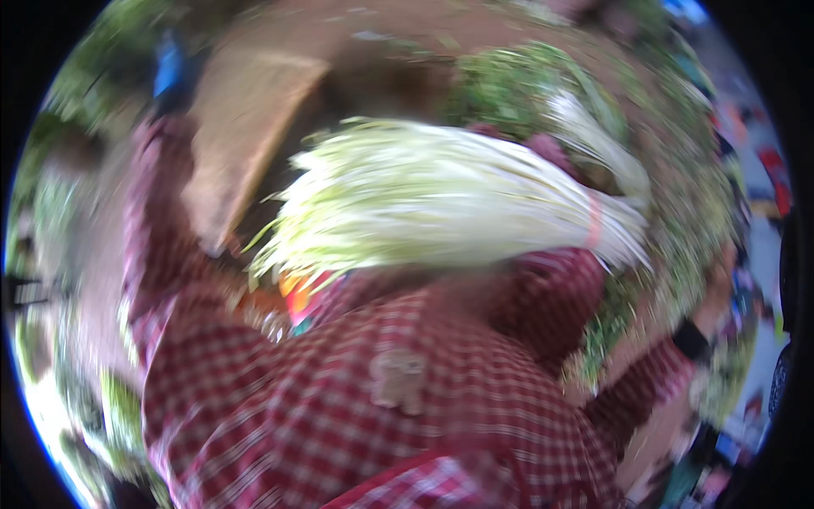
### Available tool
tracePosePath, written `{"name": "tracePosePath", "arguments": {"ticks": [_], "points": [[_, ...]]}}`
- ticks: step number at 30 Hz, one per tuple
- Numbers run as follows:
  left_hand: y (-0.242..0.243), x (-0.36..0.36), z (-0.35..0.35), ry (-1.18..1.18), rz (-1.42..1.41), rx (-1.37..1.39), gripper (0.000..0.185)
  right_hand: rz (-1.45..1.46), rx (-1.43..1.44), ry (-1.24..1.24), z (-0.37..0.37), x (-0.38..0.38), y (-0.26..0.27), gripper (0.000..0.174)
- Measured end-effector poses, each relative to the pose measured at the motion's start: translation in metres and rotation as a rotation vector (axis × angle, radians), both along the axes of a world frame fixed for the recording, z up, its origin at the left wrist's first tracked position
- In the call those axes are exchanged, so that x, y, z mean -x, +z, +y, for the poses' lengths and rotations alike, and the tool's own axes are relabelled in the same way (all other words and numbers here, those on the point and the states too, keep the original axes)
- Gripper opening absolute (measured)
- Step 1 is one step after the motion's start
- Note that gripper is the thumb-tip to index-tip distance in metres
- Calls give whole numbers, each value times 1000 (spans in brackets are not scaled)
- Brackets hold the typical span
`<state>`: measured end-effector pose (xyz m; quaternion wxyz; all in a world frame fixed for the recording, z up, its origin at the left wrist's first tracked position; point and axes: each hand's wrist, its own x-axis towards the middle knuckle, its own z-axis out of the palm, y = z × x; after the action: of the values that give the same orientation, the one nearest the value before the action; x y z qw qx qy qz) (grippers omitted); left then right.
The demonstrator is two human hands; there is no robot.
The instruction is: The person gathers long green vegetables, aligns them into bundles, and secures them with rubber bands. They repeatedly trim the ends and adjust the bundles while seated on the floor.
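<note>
A large bunch of long pale green and white leafy stalks (413,197) lies across the lap over red checkered cloth, tied near its right end with a pink band (594,219). My left arm reaches out at the upper left; past its sleeve the hand is too blurred to make out, beside a bright blue patch (168,67). On the far right is my right hand (717,289), blurred, beyond a black wristband (692,341) and apart from the bunch. It is near scattered greens, and whether it holds anything is unclear.
A flat tan board or sheet (245,121) lies at the upper left. Green leaves (509,83) and white stalks (591,143) lie beyond the bunch. More cut greens (687,210) cover the ground at right. An orange and red item (296,296) shows beneath the leaf tips.
</note>
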<state>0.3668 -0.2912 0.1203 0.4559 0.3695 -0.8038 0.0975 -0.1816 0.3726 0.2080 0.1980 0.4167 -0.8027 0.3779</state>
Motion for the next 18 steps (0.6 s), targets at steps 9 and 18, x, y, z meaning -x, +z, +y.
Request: {"name": "tracePosePath", "arguments": {"ticks": [9,18], "points": [[-20,277,253,-1159,-256,-123,36,408,-535,88,-108,-131,-32,40],[-23,364,293,-1469,-261,-691,17,129,-80,259,-58,-147,-58,24]]}}
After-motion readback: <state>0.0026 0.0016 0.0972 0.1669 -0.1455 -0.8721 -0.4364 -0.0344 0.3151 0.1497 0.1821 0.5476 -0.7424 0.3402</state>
